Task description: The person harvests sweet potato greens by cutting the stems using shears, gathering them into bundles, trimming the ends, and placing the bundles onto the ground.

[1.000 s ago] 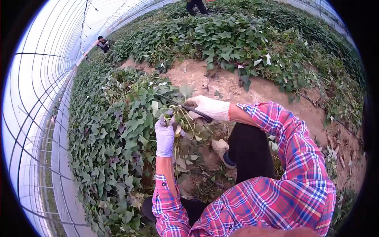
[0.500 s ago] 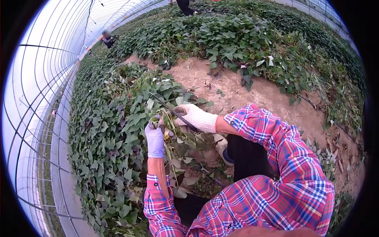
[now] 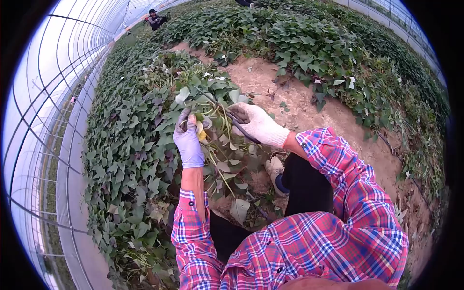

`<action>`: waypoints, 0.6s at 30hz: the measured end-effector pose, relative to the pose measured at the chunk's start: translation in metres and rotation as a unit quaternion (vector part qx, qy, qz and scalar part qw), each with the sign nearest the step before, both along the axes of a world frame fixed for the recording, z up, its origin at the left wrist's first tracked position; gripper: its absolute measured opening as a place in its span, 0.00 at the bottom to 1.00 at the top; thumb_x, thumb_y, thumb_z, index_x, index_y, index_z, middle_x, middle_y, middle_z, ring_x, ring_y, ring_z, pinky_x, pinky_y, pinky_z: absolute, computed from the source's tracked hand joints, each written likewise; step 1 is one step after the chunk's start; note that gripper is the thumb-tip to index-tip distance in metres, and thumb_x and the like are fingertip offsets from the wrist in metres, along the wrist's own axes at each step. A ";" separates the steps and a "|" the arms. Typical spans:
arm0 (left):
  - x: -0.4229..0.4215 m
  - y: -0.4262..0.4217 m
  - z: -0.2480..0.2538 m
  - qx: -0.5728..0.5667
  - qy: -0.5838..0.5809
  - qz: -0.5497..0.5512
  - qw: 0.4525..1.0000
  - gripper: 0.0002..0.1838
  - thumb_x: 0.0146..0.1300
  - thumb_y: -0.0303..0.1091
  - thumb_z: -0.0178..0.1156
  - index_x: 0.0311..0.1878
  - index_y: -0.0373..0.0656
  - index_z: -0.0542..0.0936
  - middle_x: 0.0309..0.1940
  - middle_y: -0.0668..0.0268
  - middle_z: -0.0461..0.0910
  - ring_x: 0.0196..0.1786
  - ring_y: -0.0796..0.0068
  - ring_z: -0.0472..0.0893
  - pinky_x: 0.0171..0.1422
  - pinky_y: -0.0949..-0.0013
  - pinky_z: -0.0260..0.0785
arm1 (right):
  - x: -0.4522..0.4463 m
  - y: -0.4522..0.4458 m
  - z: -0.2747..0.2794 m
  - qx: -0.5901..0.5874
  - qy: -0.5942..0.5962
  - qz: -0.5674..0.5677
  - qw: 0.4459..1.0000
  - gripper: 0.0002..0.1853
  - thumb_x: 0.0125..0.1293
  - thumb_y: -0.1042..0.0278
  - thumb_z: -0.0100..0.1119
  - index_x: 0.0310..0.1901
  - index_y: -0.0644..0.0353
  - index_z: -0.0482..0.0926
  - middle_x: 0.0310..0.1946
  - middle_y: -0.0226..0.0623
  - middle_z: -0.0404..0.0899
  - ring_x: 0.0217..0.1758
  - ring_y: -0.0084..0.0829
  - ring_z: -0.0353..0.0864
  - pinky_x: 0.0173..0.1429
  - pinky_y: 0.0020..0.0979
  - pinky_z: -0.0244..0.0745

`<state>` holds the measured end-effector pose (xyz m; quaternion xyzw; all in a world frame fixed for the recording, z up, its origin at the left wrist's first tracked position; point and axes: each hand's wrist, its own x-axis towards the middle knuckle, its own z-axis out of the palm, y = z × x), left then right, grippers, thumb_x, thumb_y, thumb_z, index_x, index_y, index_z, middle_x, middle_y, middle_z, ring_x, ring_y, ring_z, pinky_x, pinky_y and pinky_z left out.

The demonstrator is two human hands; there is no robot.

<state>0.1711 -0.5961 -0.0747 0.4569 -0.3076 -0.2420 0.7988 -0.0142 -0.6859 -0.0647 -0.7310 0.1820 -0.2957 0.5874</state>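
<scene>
The vines [image 3: 210,153], stringy and pale green with flat, pointed leaves, hang between your hands. Your right hand [image 3: 258,124], in coarse white knit, curls closed around a slim, dark rod [image 3: 245,133]. Your smooth purple-gloved left hand [image 3: 187,142] bends its fingers beside the stems; its hold is unclear. Rough brown soil [image 3: 314,113] lies to the right.

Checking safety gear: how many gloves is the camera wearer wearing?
2: a purple glove on the left hand and a white glove on the right hand. Neither is hidden.
</scene>
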 end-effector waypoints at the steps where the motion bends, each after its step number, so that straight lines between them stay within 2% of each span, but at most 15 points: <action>1: 0.000 0.002 0.004 -0.002 0.003 0.016 1.000 0.15 0.68 0.31 0.60 0.55 0.37 0.78 0.33 0.69 0.80 0.28 0.82 0.78 0.31 0.80 0.71 | -0.001 0.004 0.003 0.029 -0.029 0.008 0.999 0.25 0.61 0.81 0.58 0.60 0.71 0.67 0.50 0.34 0.79 0.51 0.18 0.75 0.56 0.23 0.72; 3: -0.005 0.005 0.009 -0.024 0.014 0.016 0.999 0.13 0.69 0.35 0.59 0.51 0.37 0.80 0.32 0.70 0.80 0.27 0.81 0.77 0.31 0.77 0.74 | 0.000 0.001 -0.001 -0.011 -0.002 0.008 1.000 0.26 0.60 0.82 0.57 0.61 0.71 0.67 0.51 0.33 0.78 0.52 0.18 0.75 0.57 0.23 0.72; 5: -0.011 0.007 0.009 0.030 0.086 -0.020 0.996 0.13 0.71 0.41 0.56 0.50 0.43 0.81 0.35 0.70 0.81 0.32 0.79 0.80 0.33 0.73 0.77 | 0.004 0.001 -0.007 -0.006 -0.043 0.039 0.998 0.26 0.59 0.82 0.59 0.61 0.70 0.67 0.50 0.32 0.78 0.52 0.18 0.74 0.58 0.23 0.71; 6: -0.010 0.000 -0.002 0.027 0.071 -0.008 0.997 0.14 0.72 0.40 0.53 0.54 0.44 0.79 0.39 0.69 0.82 0.35 0.77 0.81 0.37 0.72 0.78 | 0.003 0.004 -0.003 0.003 -0.020 0.055 0.998 0.27 0.58 0.82 0.59 0.61 0.68 0.67 0.49 0.31 0.78 0.52 0.17 0.74 0.58 0.24 0.71; 8: -0.012 -0.002 -0.012 0.026 0.095 -0.097 0.990 0.20 0.76 0.42 0.44 0.63 0.42 0.71 0.56 0.62 0.76 0.54 0.68 0.78 0.56 0.61 0.75 | 0.004 0.011 0.005 -0.014 0.002 0.058 0.998 0.27 0.58 0.82 0.60 0.61 0.68 0.67 0.48 0.31 0.78 0.52 0.17 0.74 0.58 0.24 0.71; 9: -0.020 0.003 -0.004 0.004 0.133 -0.151 0.980 0.22 0.78 0.42 0.36 0.67 0.42 0.67 0.61 0.62 0.73 0.60 0.68 0.75 0.64 0.62 0.69 | 0.005 0.013 0.006 -0.032 0.020 0.051 0.998 0.27 0.58 0.82 0.60 0.61 0.67 0.67 0.48 0.31 0.78 0.52 0.17 0.74 0.57 0.24 0.71; 11: -0.016 -0.003 -0.010 -0.044 0.156 -0.199 0.967 0.24 0.78 0.45 0.36 0.67 0.42 0.66 0.62 0.63 0.72 0.60 0.70 0.74 0.64 0.62 0.68 | 0.010 0.009 -0.001 -0.055 0.029 0.044 0.997 0.28 0.58 0.81 0.60 0.62 0.66 0.66 0.49 0.31 0.78 0.53 0.17 0.73 0.58 0.25 0.70; 13: -0.018 -0.001 -0.015 -0.065 0.182 -0.218 0.957 0.24 0.77 0.47 0.39 0.67 0.42 0.66 0.62 0.62 0.72 0.59 0.68 0.75 0.62 0.63 0.70 | 0.010 0.010 0.002 -0.018 0.041 0.039 0.998 0.29 0.59 0.80 0.60 0.63 0.65 0.65 0.42 0.30 0.79 0.42 0.16 0.76 0.47 0.23 0.74; 14: -0.021 0.004 -0.015 -0.048 0.164 -0.208 0.963 0.25 0.74 0.49 0.45 0.66 0.42 0.68 0.60 0.63 0.74 0.56 0.70 0.77 0.60 0.66 0.71 | 0.005 0.018 0.018 0.041 0.078 0.041 0.995 0.29 0.60 0.79 0.59 0.64 0.63 0.65 0.32 0.26 0.78 0.29 0.15 0.73 0.31 0.20 0.70; 15: -0.023 0.006 -0.014 -0.032 0.146 -0.198 0.969 0.27 0.72 0.51 0.51 0.64 0.41 0.69 0.59 0.64 0.75 0.53 0.72 0.78 0.58 0.70 0.72 | 0.007 0.018 0.014 0.042 0.078 0.039 0.995 0.29 0.60 0.79 0.59 0.64 0.63 0.65 0.32 0.26 0.78 0.29 0.15 0.73 0.31 0.20 0.70; 16: -0.026 0.002 -0.013 -0.070 0.143 -0.230 0.960 0.29 0.68 0.49 0.58 0.65 0.39 0.68 0.55 0.64 0.76 0.51 0.75 0.78 0.57 0.72 0.73 | 0.009 0.017 0.007 0.048 0.051 0.024 0.997 0.29 0.59 0.79 0.59 0.64 0.62 0.65 0.28 0.25 0.76 0.24 0.14 0.70 0.27 0.20 0.65; 17: -0.028 -0.001 -0.016 -0.070 0.143 -0.231 0.960 0.29 0.68 0.49 0.58 0.65 0.39 0.68 0.55 0.64 0.76 0.51 0.75 0.78 0.57 0.72 0.73 | 0.012 0.017 0.004 0.054 0.024 0.009 0.998 0.29 0.59 0.79 0.58 0.64 0.61 0.65 0.25 0.23 0.75 0.20 0.14 0.67 0.23 0.19 0.61; 18: -0.029 -0.003 -0.021 -0.074 0.114 -0.200 0.970 0.29 0.67 0.45 0.61 0.65 0.38 0.68 0.53 0.65 0.76 0.51 0.76 0.78 0.56 0.73 0.73 | 0.013 0.017 0.003 0.054 0.024 0.009 0.998 0.29 0.59 0.79 0.58 0.64 0.61 0.65 0.25 0.23 0.75 0.20 0.14 0.67 0.23 0.19 0.61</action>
